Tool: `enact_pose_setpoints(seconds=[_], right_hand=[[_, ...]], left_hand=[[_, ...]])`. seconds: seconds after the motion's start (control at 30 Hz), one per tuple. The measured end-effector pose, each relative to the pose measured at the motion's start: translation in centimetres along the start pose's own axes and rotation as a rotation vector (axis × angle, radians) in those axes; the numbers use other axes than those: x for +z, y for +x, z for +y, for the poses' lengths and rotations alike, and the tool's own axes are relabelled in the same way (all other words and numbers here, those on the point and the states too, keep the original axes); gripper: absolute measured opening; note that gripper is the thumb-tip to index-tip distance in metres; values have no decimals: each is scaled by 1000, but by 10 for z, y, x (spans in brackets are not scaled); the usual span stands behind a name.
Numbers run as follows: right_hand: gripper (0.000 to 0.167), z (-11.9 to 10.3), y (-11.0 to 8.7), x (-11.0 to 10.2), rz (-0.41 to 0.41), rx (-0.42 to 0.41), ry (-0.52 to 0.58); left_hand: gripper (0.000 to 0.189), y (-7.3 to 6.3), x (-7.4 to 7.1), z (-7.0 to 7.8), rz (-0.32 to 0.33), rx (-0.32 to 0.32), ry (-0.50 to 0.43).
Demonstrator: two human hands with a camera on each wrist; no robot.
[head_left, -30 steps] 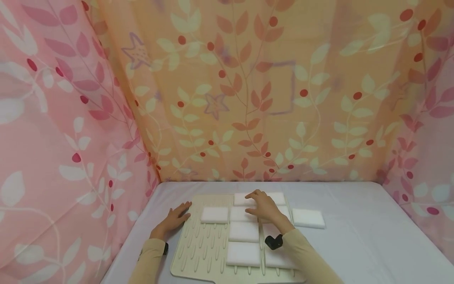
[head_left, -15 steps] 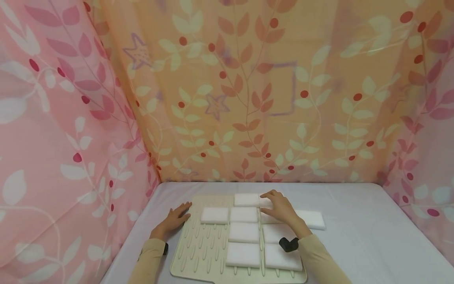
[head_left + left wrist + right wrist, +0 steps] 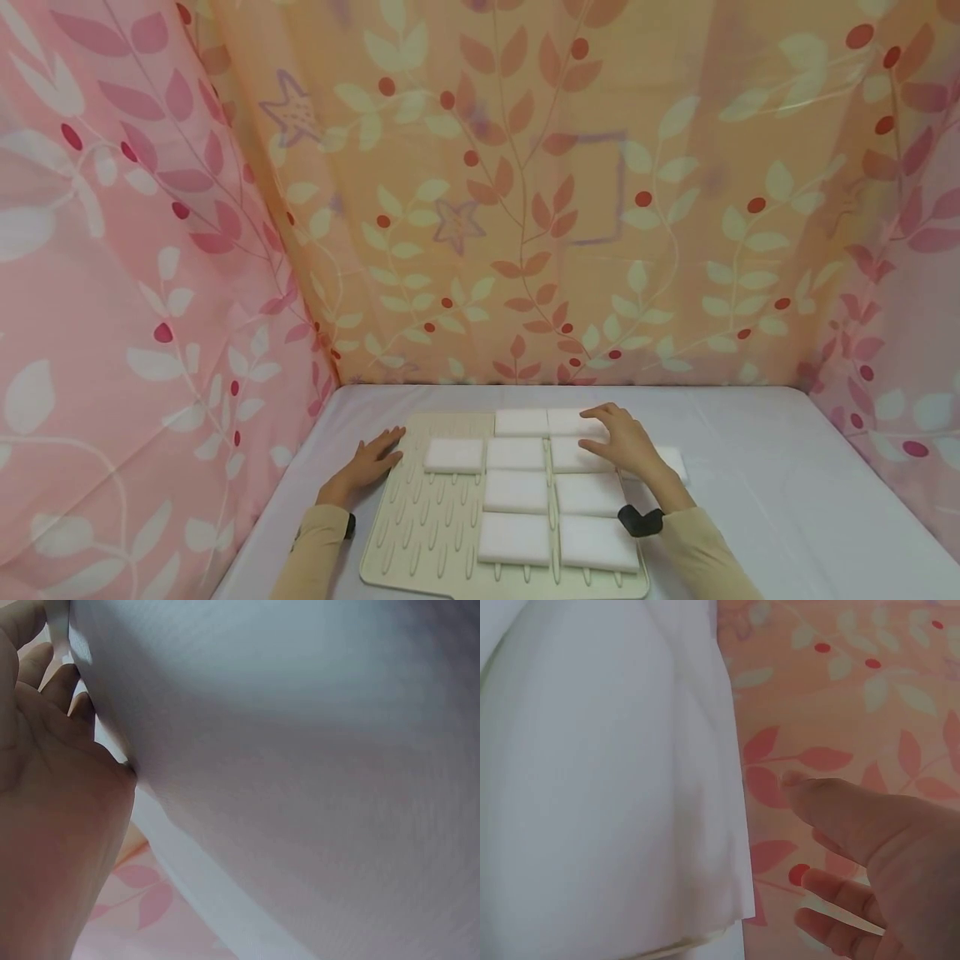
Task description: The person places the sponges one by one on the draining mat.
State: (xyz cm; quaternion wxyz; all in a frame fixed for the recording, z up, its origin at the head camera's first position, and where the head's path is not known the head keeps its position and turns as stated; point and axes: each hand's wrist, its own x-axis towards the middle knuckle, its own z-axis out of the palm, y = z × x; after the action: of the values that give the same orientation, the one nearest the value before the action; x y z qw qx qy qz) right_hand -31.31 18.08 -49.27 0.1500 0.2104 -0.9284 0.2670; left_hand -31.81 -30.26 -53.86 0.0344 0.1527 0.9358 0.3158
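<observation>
Several white rectangular sponge pads lie flat on a pale green ridged mat (image 3: 420, 533), mostly in two columns over its right half. A lone sponge (image 3: 453, 456) sits further left. My right hand (image 3: 626, 442) hovers over the mat's right edge, thumb and fingers spread apart with nothing between them. It partly covers the back right sponge (image 3: 566, 421), the sponge (image 3: 573, 454) in front of that, and another sponge (image 3: 672, 460) off the mat on the table. At the mat's left edge my left hand (image 3: 367, 462) rests with fingers extended; the left wrist view shows its palm (image 3: 60, 787).
A white cloth (image 3: 787, 483) covers the table. Patterned curtains (image 3: 480, 275) stand behind it and along both sides. Black wrist cameras sit on both wrists, the right one (image 3: 640, 521) close above the front right sponge (image 3: 598, 542).
My right hand has moved rightward from over the middle columns to the mat's right edge, uncovering the right column of sponges. The left hand and the sponges stay in place.
</observation>
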Motion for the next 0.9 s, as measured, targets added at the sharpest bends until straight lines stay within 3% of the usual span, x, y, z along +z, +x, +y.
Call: enact_pose_setpoints(seconds=[0.33,0.9], right_hand=[[48,16,-16,-21,-6,17,32],[51,50,-43,-36,-23,57,8]], left_hand=[[55,-1,-1,1,2,8,-7],[54,-2,1,1,24,39,8]])
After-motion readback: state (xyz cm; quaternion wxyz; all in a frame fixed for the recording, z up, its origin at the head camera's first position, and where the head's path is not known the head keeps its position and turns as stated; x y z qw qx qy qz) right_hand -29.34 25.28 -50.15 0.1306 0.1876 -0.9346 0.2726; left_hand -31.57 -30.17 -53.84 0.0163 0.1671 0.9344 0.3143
